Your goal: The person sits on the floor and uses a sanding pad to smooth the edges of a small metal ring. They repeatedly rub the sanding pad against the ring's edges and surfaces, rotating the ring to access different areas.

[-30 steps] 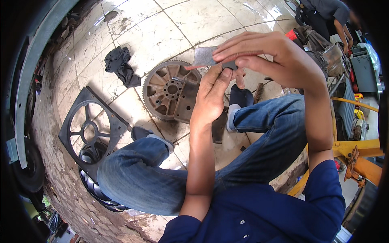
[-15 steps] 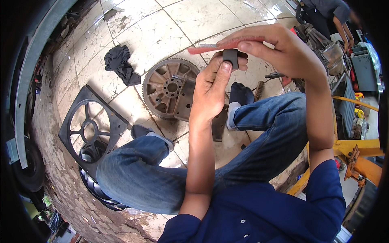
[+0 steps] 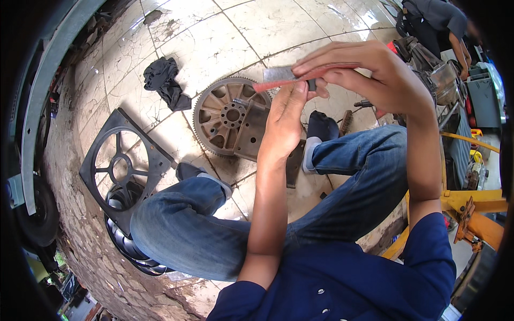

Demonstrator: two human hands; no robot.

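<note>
My right hand (image 3: 372, 72) grips a folded red sheet (image 3: 272, 84) with a grey face, which looks like sandpaper; its fingers lie along the top and the thumb underneath. Below it, my left hand (image 3: 284, 120) is closed on a small dark grey block (image 3: 311, 84), now mostly hidden by the sheet and fingers. The sheet lies over the block and seems to touch it. Under my hands, a toothed flywheel (image 3: 206, 119) rests on the tiles, with a flat metal plate (image 3: 251, 134) across its right part.
A black fan shroud (image 3: 163, 155) lies left of my legs. Beyond it is a crumpled black cloth (image 3: 160, 77). A brush-like piece (image 3: 346, 122) sits by my right foot. Yellow metal framing (image 3: 476, 200) stands at right; another person (image 3: 441, 24) bends over at the far right.
The red sheet has tilted, showing more of its grey face, and come down over the block. My right hand is slightly lower; the left still grips the block, now more covered.
</note>
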